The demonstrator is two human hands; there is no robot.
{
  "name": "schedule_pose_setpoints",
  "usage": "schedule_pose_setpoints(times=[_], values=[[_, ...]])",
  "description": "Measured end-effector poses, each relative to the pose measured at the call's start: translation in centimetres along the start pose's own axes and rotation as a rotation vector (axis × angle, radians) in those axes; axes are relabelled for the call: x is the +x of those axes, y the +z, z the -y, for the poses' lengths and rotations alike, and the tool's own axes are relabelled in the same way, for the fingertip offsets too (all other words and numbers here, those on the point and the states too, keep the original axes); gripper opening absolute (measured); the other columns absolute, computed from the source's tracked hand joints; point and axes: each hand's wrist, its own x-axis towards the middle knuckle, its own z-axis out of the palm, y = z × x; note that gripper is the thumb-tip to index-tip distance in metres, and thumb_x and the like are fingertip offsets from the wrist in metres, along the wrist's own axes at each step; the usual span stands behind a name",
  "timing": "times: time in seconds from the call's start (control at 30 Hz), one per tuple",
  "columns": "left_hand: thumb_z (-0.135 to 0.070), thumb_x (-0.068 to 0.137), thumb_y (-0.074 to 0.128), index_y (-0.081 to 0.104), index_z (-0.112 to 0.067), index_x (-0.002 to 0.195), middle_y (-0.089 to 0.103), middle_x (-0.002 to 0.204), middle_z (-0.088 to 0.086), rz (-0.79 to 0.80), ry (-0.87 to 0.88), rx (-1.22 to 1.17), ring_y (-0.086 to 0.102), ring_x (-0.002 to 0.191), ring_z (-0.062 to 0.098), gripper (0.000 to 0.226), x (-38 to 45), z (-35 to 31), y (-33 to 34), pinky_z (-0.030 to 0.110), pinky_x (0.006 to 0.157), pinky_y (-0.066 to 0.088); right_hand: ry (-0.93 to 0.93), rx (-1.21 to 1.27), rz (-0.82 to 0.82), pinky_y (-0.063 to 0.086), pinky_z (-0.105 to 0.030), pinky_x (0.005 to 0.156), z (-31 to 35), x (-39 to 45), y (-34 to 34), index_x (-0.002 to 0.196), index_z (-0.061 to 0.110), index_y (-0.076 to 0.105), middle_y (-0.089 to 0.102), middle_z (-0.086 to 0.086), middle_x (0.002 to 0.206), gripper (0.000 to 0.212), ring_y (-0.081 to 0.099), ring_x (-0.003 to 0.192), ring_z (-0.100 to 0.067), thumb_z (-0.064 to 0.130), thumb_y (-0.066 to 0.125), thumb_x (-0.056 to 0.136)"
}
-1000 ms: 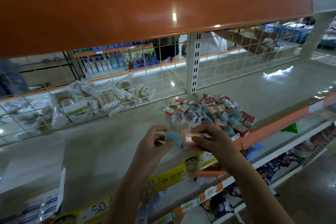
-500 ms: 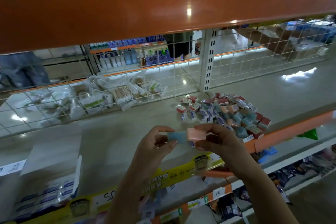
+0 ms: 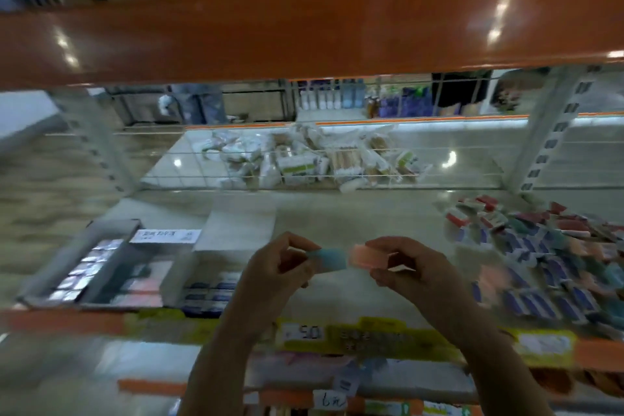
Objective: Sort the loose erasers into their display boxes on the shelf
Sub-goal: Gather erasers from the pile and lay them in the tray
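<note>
Since a second earlier, the view had swung left: the heap of loose erasers [image 3: 547,257] had slid to the right edge of the frame, and the display boxes [image 3: 114,267] had come into sight at lower left. Two erasers were in hand, one each. Three open boxes sat side by side on the shelf [image 3: 337,213], though blur made the count uncertain.

The left hand [image 3: 280,273] pinched a pale blue eraser [image 3: 329,260] between thumb and curled fingers, near the centre of the frame. The right hand [image 3: 415,270] gripped a salmon-pink eraser [image 3: 366,257] the same way, with something white showing under its fingers. Both blocks were small, rectangular and soft-edged, held end to end and almost touching, above the shelf's front edge.

Both forearms rose from the bottom of the frame, wrists bent inward toward each other. The pile held dozens of erasers in red, blue and teal wrappers, too smeared to count.
</note>
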Motion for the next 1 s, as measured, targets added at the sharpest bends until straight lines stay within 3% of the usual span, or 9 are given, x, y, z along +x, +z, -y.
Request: schedule_pose_setpoints(times=[0.1, 0.23, 0.5, 0.67, 0.73, 0.87, 1.0], values=[[0.002, 0.082, 0.063, 0.060, -0.012, 0.079, 0.060, 0.055, -0.005, -0.073, -0.025, 0.001, 0.050, 0.048, 0.001, 0.015, -0.3, 0.5, -3.2, 0.012, 0.048, 0.037, -0.040, -0.031, 0.060, 0.048, -0.011, 0.064, 1.0, 1.6, 2.9, 0.092, 0.033, 0.063, 0.067, 0.006, 0.085, 0.039, 0.064, 0.073, -0.005, 0.000, 0.072, 0.074], [-0.011, 0.080, 0.070, 0.063, -0.015, 0.080, 0.067, 0.063, -0.002, -0.163, -0.056, 0.049, 0.057, 0.058, 0.006, 0.008, -0.9, 1.6, -8.2, 0.017, 0.055, 0.042, -0.087, -0.076, 0.116, 0.046, -0.009, 0.062, 2.3, 3.7, 7.3, 0.090, 0.037, 0.062, 0.066, 0.008, 0.082, 0.038, 0.063, 0.069, -0.003, 0.004, 0.075, 0.074], [-0.006, 0.084, 0.065, 0.059, -0.006, 0.081, 0.062, 0.058, -0.005, -0.189, -0.047, 0.039, 0.048, 0.049, -0.003, 0.006, -0.5, 3.5, -18.0, 0.009, 0.049, 0.036, -0.173, -0.141, 0.221, 0.046, -0.009, 0.066, 5.1, 7.6, 15.7, 0.091, 0.041, 0.061, 0.065, 0.016, 0.090, 0.036, 0.061, 0.079, 0.000, 0.010, 0.073, 0.077], [-0.018, 0.076, 0.076, 0.062, -0.011, 0.079, 0.068, 0.069, 0.007, -0.229, -0.050, 0.027, 0.058, 0.064, 0.016, 0.016, 0.4, 5.2, -23.6, 0.030, 0.061, 0.041, -0.229, -0.228, 0.280, 0.050, -0.015, 0.072, 6.2, 9.9, 20.6, 0.094, 0.040, 0.059, 0.065, 0.013, 0.094, 0.032, 0.060, 0.084, -0.002, 0.015, 0.073, 0.078], [-0.026, 0.071, 0.076, 0.062, -0.012, 0.079, 0.069, 0.073, 0.011, -0.217, -0.050, 0.040, 0.063, 0.070, 0.021, 0.022, 0.7, 6.0, -25.3, 0.031, 0.063, 0.045, -0.253, -0.288, 0.328, 0.049, -0.014, 0.073, 6.4, 10.5, 22.4, 0.098, 0.036, 0.060, 0.063, 0.014, 0.096, 0.029, 0.059, 0.086, 0.000, 0.018, 0.072, 0.079], [-0.006, 0.080, 0.069, 0.060, -0.006, 0.079, 0.068, 0.071, 0.007, -0.206, -0.047, 0.068, 0.064, 0.072, 0.018, 0.009, 1.6, 7.8, -28.0, 0.020, 0.060, 0.045, -0.349, -0.469, 0.401, 0.046, -0.016, 0.074, 6.7, 11.1, 26.4, 0.106, 0.024, 0.064, 0.063, 0.012, 0.096, 0.026, 0.055, 0.086, -0.002, 0.027, 0.068, 0.081], [-0.011, 0.079, 0.073, 0.060, -0.006, 0.080, 0.068, 0.073, 0.011, -0.158, -0.035, 0.065, 0.062, 0.072, 0.017, 0.014, 2.5, 8.9, -30.0, 0.030, 0.066, 0.044, -0.370, -0.738, 0.450, 0.040, -0.022, 0.078, 6.2, 11.9, 29.8, 0.109, 0.019, 0.061, 0.060, 0.002, 0.103, 0.028, 0.049, 0.092, -0.009, 0.036, 0.059, 0.087]])
